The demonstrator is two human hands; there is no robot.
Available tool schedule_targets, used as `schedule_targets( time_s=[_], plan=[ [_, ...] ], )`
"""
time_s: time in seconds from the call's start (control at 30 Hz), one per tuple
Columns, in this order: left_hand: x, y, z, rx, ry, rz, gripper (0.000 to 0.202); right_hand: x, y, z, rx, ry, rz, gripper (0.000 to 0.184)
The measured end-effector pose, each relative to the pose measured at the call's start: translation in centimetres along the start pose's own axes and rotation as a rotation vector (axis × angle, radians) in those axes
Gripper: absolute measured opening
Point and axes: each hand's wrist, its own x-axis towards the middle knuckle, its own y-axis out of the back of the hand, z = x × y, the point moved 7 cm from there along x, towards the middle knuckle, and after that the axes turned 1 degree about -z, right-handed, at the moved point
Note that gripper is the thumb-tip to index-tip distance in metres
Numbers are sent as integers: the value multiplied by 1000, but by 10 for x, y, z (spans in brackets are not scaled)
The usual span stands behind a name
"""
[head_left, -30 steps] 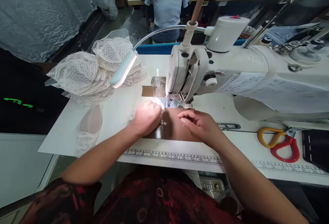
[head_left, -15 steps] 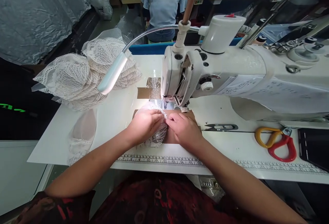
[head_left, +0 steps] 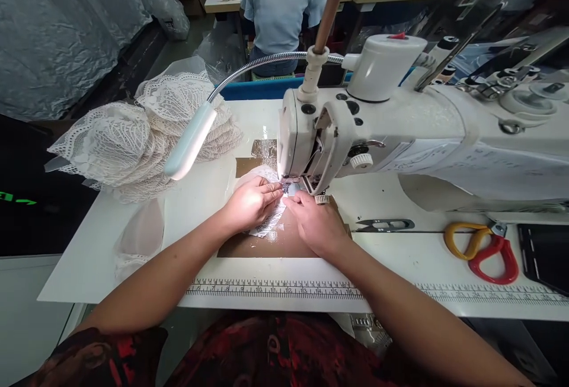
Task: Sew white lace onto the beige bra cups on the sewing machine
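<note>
A small white lace piece (head_left: 267, 221) lies on the brown patch of the sewing table, its far end under the presser foot of the white sewing machine (head_left: 320, 132). My left hand (head_left: 251, 203) rests on the lace with fingers pressed together, pointing at the needle area. My right hand (head_left: 313, 221) lies beside it on the right, fingers bent and pinching the lace edge just in front of the foot. The fingertips of both hands nearly meet at the needle plate.
A pile of white lace cups (head_left: 142, 138) sits at the left of the table, under a gooseneck lamp (head_left: 189, 141). Thread snips (head_left: 384, 224) and red-and-yellow scissors (head_left: 484, 248) lie to the right. A ruler strip (head_left: 275, 289) runs along the front edge. A person in a light blue shirt (head_left: 284, 2) sits behind.
My hands have come together on the lace piece and moved it forward, up to the presser foot. One second ago they were apart and nearer to me.
</note>
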Motion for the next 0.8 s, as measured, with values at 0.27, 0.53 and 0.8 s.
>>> schedule_targets(
  time_s=[0.27,0.53,0.8],
  plan=[
    [-2,0,-3,-19,-39,36,26,-1,-3,-3,-20,20,-14,42],
    [2,-3,-6,15,78,-46,34,-2,-3,-2,1,34,32,44],
    [-4,-7,-11,128,192,-53,39,-6,-5,0,39,42,93,47]
  ],
)
